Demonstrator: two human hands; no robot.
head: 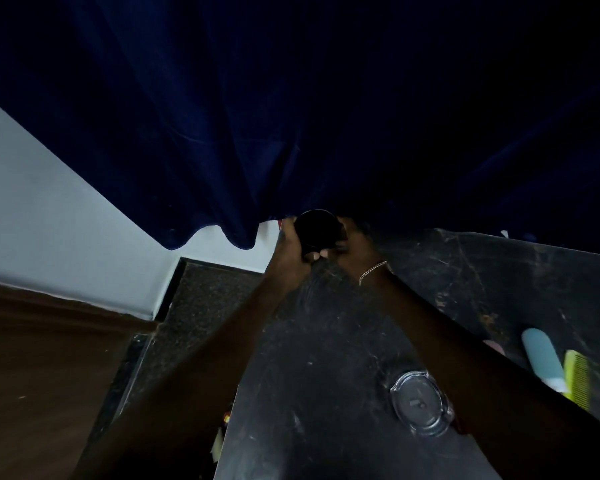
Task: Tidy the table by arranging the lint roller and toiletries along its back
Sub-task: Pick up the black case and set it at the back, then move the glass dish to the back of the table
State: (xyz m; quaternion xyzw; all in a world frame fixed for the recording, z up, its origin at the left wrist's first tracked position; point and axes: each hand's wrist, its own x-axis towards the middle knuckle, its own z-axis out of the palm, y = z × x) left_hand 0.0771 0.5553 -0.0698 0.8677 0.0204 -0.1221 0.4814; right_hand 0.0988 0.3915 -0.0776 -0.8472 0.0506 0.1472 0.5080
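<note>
Black and round, the jar (317, 233) sits at the table's far left corner, right under the curtain (291, 116) hem. Both hands are on it: left hand (290, 249) wrapped round its left side, right hand (355, 245) pressed to its right, a chain (373, 268) at that wrist. The dark table (326, 341) runs bare between the forearms, with its left edge close beside the left arm. A glass dish (421, 407) lies near the right forearm. Further right lie a blue tube (542, 356) and a green comb (577, 377), side by side and touching.
</note>
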